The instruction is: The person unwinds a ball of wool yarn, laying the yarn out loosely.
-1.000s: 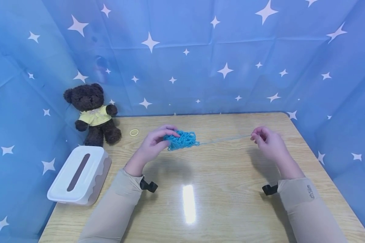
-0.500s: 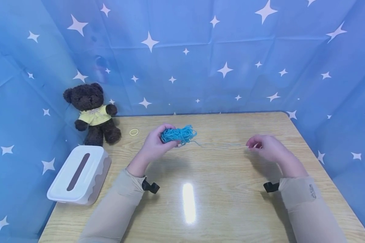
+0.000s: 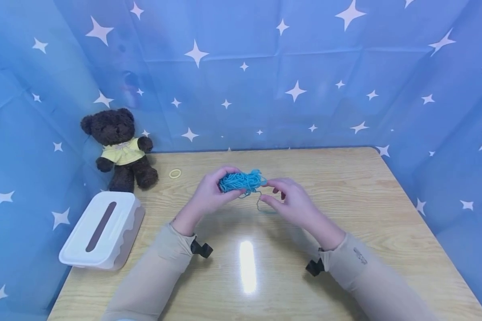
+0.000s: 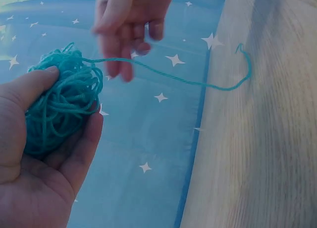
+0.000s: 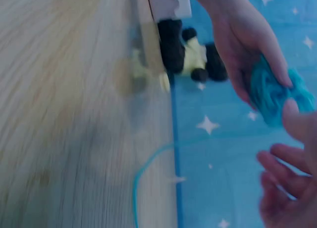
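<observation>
My left hand [image 3: 211, 191] grips a bundle of turquoise yarn [image 3: 242, 182] above the table, its thumb and fingers wrapped round one end. In the left wrist view a single strand [image 4: 166, 75] runs out from the bundle [image 4: 64, 99] and dangles in a curve to its free end. My right hand [image 3: 292, 200] is beside the bundle's right end in the head view, thumb and forefinger apart. In the right wrist view its fingers [image 5: 282, 171] are loosely bent, with nothing pinched between them.
A brown teddy bear [image 3: 122, 151] in a yellow shirt sits at the table's back left. In front of it stands a white lidded box [image 3: 98, 227] with a slot. A small yellow ring [image 3: 175, 174] lies on the wooden table [image 3: 345, 178]. Starry blue cloth [image 3: 241, 116] hangs behind.
My right hand has let go of the strand it held stretched out and moved left to the bundle. The strand now hangs slack. My left hand has turned the bundle slightly, still gripping it.
</observation>
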{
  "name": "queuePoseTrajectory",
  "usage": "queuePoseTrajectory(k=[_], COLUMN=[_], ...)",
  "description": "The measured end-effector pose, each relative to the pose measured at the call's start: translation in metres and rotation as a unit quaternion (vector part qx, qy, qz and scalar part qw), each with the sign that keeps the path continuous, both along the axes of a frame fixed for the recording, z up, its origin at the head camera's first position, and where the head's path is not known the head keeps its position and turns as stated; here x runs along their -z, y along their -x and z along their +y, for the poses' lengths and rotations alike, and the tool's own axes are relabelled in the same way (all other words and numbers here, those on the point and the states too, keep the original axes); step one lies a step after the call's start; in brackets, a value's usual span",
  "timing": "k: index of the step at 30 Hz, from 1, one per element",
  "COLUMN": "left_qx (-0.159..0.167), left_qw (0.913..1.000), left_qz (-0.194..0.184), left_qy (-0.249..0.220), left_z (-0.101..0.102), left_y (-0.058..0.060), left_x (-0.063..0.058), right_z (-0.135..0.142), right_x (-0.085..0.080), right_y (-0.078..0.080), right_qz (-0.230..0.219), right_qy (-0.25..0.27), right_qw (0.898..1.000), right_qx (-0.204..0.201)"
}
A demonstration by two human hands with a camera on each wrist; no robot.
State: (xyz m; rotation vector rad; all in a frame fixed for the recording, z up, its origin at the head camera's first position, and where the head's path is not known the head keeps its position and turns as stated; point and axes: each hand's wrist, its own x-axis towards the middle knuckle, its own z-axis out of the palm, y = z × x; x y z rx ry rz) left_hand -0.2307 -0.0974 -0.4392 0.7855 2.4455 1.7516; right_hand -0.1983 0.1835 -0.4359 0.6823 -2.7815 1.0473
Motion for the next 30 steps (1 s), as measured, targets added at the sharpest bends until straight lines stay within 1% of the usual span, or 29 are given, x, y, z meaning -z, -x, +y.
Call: queuePoseTrajectory(k=[2,5,9,11,13,16,19,21,23,26,27,28,30], left_qx=[0.003,0.001,-0.008,-0.010,-0.009,-0.010,-0.008,-0.004,0.002,0.009,0.012,0.013,0.011], left_qw=[1.0000,1.0000,0.9998,0.9998,0.9999,0.9999,1.0000,0.9999,0.9998,0.9998,0.9998,0.9998,0.9992], left_qz=[0.004,0.008,0.018,0.014,0.006,-0.006,-0.002,0.006,0.014,0.017,0.013,0.009,-0.003], left_qy=[0.000,-0.004,-0.007,-0.009,-0.011,-0.008,0.003,0.008,0.010,0.002,-0.006,-0.015,-0.038], left_z=[0.001,0.000,-0.001,-0.003,-0.005,-0.008,-0.010,-0.010,-0.011,-0.011,-0.011,-0.012,-0.012], left_y=[-0.001,-0.002,-0.002,-0.001,0.000,0.001,0.001,0.000,0.000,-0.001,-0.002,-0.002,-0.002], left_x=[0.001,0.001,0.000,0.000,0.001,0.002,0.002,0.000,-0.001,-0.001,-0.001,-0.001,-0.001], right_z=[-0.010,-0.017,-0.014,-0.010,-0.004,0.004,0.012,0.017,0.022,0.033,0.036,0.040,0.048], right_x=[0.002,0.003,0.003,0.001,0.000,-0.002,-0.004,-0.007,-0.010,-0.011,-0.011,-0.011,-0.010], right_y=[0.001,0.002,0.003,0.002,0.002,0.004,0.009,0.012,0.016,0.022,0.023,0.023,0.024], right_qz=[0.017,0.030,0.043,0.050,0.067,0.106,0.150,0.162,0.156,0.119,0.104,0.091,0.069], right_qy=[0.005,0.014,0.046,0.066,0.091,0.136,0.192,0.229,0.266,0.313,0.319,0.316,0.292], right_qw=[1.000,0.999,0.998,0.997,0.993,0.985,0.970,0.960,0.951,0.942,0.941,0.942,0.949], right_qx=[0.007,0.006,-0.003,0.005,0.009,0.008,-0.005,-0.004,0.004,0.037,0.052,0.067,0.095])
